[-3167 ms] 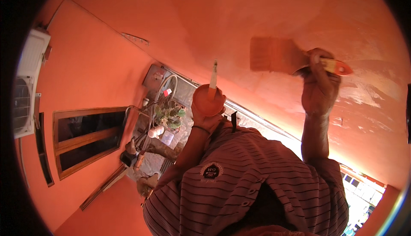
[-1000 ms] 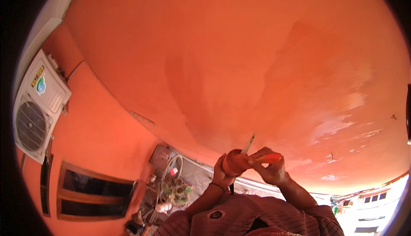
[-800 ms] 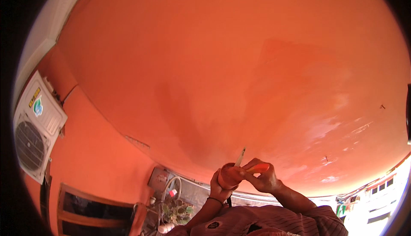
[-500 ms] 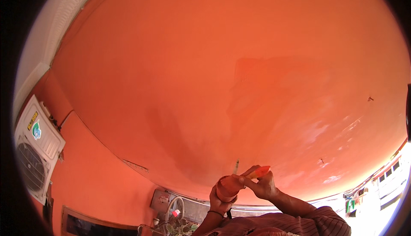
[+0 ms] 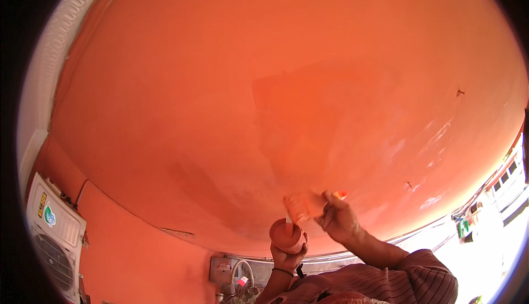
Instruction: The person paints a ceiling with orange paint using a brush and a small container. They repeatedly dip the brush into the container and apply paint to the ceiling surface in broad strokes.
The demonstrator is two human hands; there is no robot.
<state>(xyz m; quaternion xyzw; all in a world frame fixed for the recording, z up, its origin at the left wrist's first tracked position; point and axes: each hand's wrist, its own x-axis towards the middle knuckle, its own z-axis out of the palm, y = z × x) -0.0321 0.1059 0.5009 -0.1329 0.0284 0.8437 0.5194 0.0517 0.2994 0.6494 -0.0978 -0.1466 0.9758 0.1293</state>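
My left hand [image 5: 287, 258] grips a small orange paint cup [image 5: 286, 235] from below, with a thin stick [image 5: 289, 226] standing in it. Just up and to the right, my right hand [image 5: 337, 221] holds a flat paintbrush [image 5: 302, 205] by its orange-tipped handle. The blurred bristles hang just above the cup's rim. Both hands are raised under an orange-painted ceiling [image 5: 286, 94], where a patch above the brush looks brighter and wetter. My striped sleeve [image 5: 413, 273] runs in from the lower right.
A white air-conditioner unit [image 5: 52, 238] hangs on the orange wall at lower left. White moulding [image 5: 47, 67] edges the ceiling on the left. A grey box [image 5: 225, 268] with cables sits on the wall below the cup. Small nails [image 5: 460, 92] stick out at right.
The brush was up at the ceiling, then came down to the cup. It now lifts out to the right of the cup. The view has tilted further toward the ceiling.
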